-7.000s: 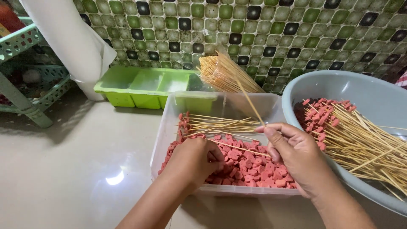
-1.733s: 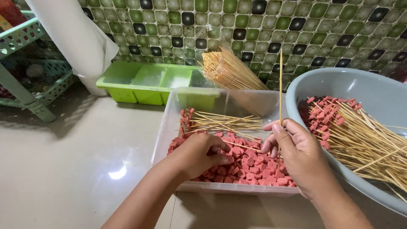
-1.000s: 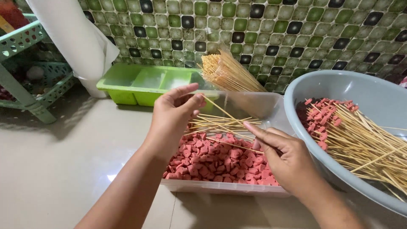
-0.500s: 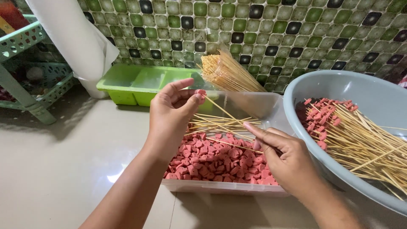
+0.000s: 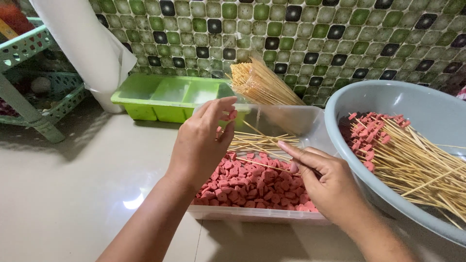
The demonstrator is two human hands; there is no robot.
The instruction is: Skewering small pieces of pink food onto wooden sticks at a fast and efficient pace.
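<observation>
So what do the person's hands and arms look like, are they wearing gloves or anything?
No gloves. Both the left hand and the right hand are bare, with no rings, watch or bracelets showing. The forearms are bare too, with no sleeves in view. The fingernails are short and plain, without polish as far as the picture shows.

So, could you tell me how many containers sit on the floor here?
3: a green tray by the tiled wall, a clear tub under the hands, and a grey basin at right.

Your left hand (image 5: 201, 145) and right hand (image 5: 330, 182) are bare, no gloves, rings or watch; both forearms show uncovered, without sleeves.
</observation>
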